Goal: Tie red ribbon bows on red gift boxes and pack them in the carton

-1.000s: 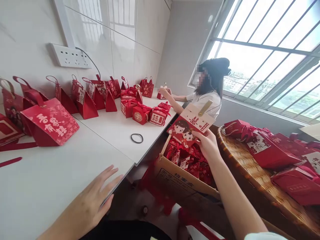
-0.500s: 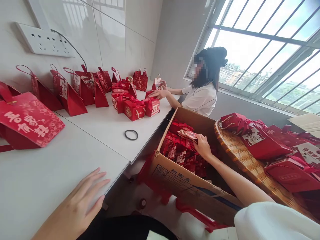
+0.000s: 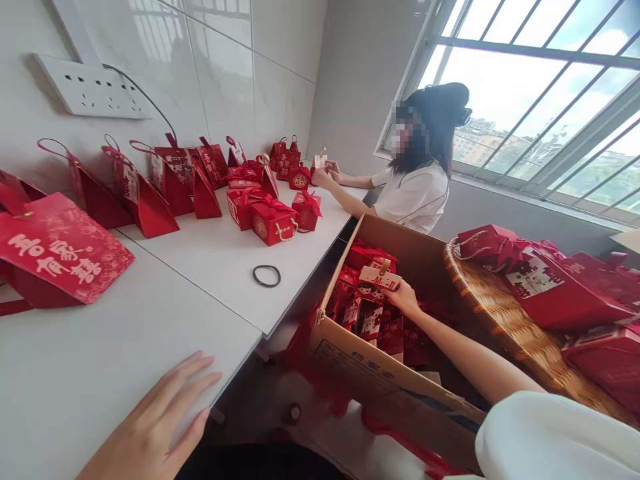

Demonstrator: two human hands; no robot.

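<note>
You are leaning over a white table [image 3: 210,283] with your left hand [image 3: 155,417] lying palm down near its edge, the fingers loosely spread. Your right hand [image 3: 403,299] is reaching into an open cardboard carton [image 3: 370,360] beside the table, its fingers and thumb closing on the edge of a cream-and-red gift box [image 3: 379,278] with a tan tab. That box is sitting inside the carton's walls, above a pile of red boxes [image 3: 371,320] — whether it is resting on them, you cannot tell from here.

On the table, a seam is crossing the smooth white top, and a black ring [image 3: 267,276] is lying near the edge. A large red box with white lettering [image 3: 65,250] is standing at the left, tall red boxes with loop handles [image 3: 145,200] are lining the wall, and small ribboned boxes [image 3: 274,221] are clustering farther along.

Glossy pale tiles [image 3: 225,73] are covering the wall, where a white socket strip [image 3: 93,87] is feeding a dark cable [image 3: 155,97]. At the far end a co-worker in a white top [image 3: 417,197] is holding a small box [image 3: 321,161] just above or on the table. Daylight is coming through a barred window [image 3: 500,80] — and below it, right of the carton, a woven basket [image 3: 493,310] is holding more red boxes [image 3: 565,287].
</note>
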